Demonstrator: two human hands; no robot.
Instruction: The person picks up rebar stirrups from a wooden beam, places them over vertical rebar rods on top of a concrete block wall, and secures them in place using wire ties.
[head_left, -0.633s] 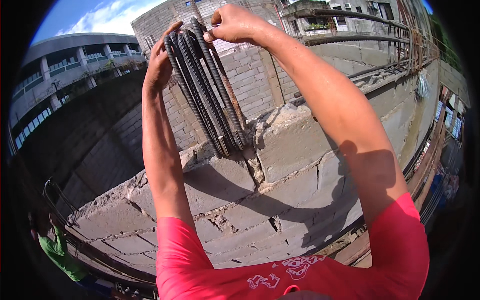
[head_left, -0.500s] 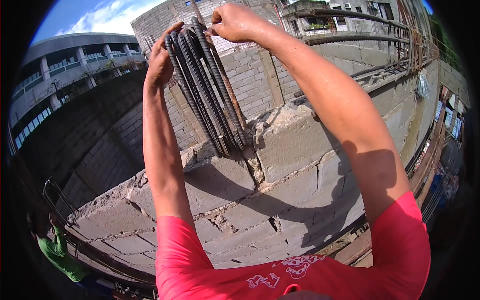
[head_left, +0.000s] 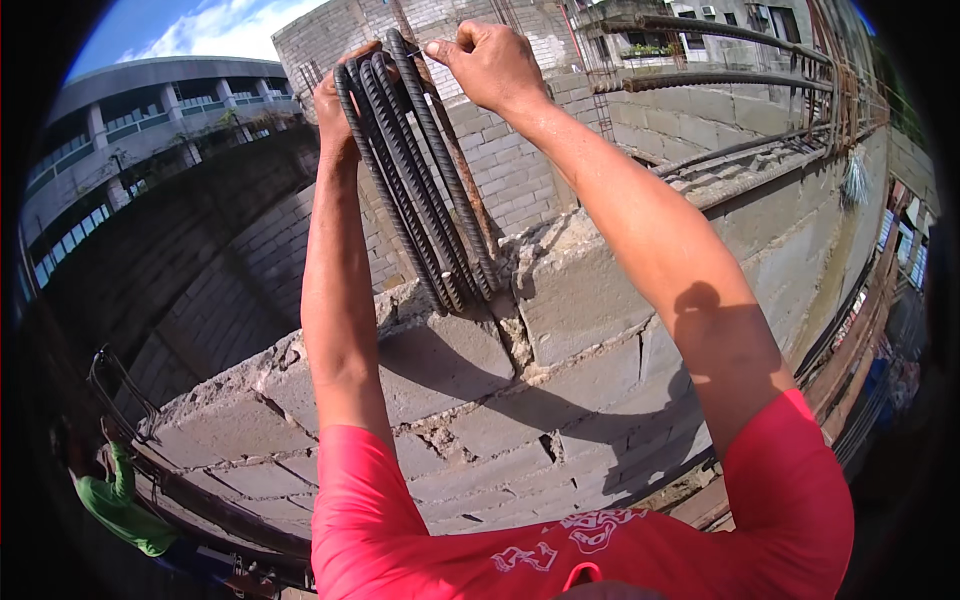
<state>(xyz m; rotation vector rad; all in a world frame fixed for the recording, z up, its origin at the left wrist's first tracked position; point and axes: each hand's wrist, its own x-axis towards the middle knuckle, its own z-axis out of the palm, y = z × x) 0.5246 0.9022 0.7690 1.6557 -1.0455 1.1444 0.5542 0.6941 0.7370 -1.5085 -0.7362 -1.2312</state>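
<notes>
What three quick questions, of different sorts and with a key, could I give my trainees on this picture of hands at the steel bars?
1. True or false: in the picture, the left hand and right hand are on opposite sides of the upper part of the ribbed steel bars.
2. Choose: the co-worker at lower left wears a top that is (a) yellow, (b) green, (c) white.
3. Fill the gap: the wall below is built of grey ____.

Key: 1 true; 2 b; 3 blocks.
</notes>
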